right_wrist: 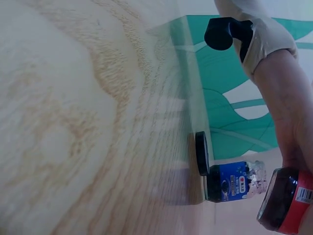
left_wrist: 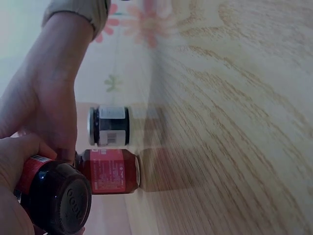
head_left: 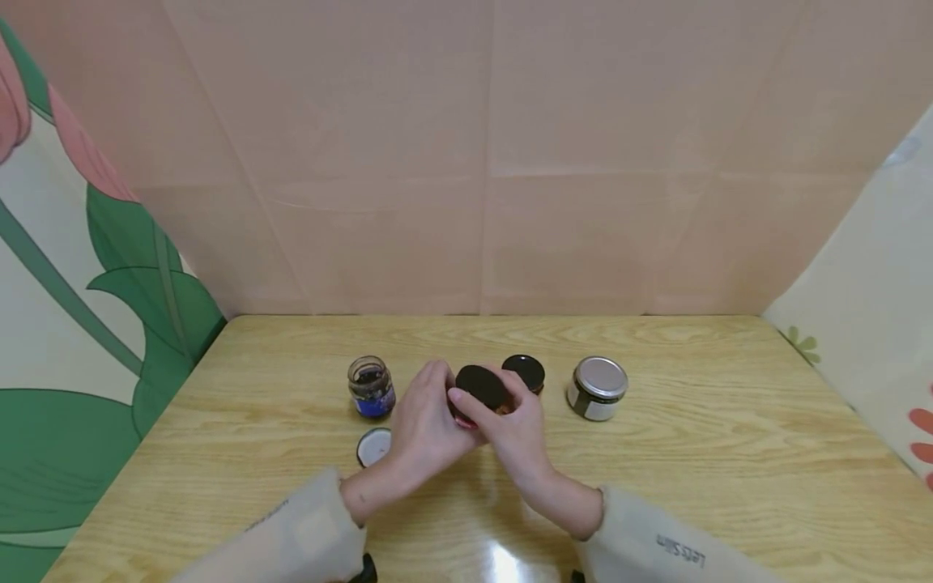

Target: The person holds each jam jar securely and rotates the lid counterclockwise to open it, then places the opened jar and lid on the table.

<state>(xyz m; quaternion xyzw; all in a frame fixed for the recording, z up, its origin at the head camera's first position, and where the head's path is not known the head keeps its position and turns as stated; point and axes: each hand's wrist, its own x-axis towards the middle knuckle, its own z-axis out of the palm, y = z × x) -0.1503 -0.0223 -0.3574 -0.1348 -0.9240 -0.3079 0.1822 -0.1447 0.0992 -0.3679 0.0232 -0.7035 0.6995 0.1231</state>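
Note:
Over the middle of the table, both hands hold a dark glass jar (left_wrist: pixel 62 198) with a red label, clear of the tabletop. My left hand (head_left: pixel 426 421) wraps around its body. My right hand (head_left: pixel 521 425) has thumb and fingers around the black lid (head_left: pixel 479 385), which sits on the jar, tilted in the head view. The jar's embossed base faces the left wrist camera. Behind the right hand stands a second red-labelled jar (left_wrist: pixel 108 171) with a shiny black lid (head_left: pixel 525 372), partly covered in the head view.
Left of the hands stands an open blue-labelled jar (head_left: pixel 372 395). Its neighbour, a loose lid (head_left: pixel 373 448), lies white inside up by the left wrist. To the right is a dark jar with a silver lid (head_left: pixel 599 387). All rest on a wood-grain table (head_left: pixel 729 453) against a pinkish backdrop.

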